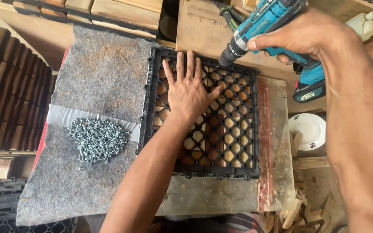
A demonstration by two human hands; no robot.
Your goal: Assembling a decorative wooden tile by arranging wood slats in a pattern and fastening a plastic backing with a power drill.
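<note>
Right grip (296,36) angles teal drill (264,26) down-left at black grid (221,129).

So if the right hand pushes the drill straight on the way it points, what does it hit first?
Probably the black plastic grid near its top edge, just beyond the left hand; the right hand aims the teal drill there, though depth is unclear.

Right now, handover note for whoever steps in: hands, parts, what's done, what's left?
Left hand flat on the black plastic grid, pressing it onto wood slats on the grey felt mat.
Right hand grips the teal drill, tip at the grid's top edge.
Pile of screws lies left of the grid.
Driven screws: cannot tell.
Left: screwing the grid down, judging by the pile.
</note>
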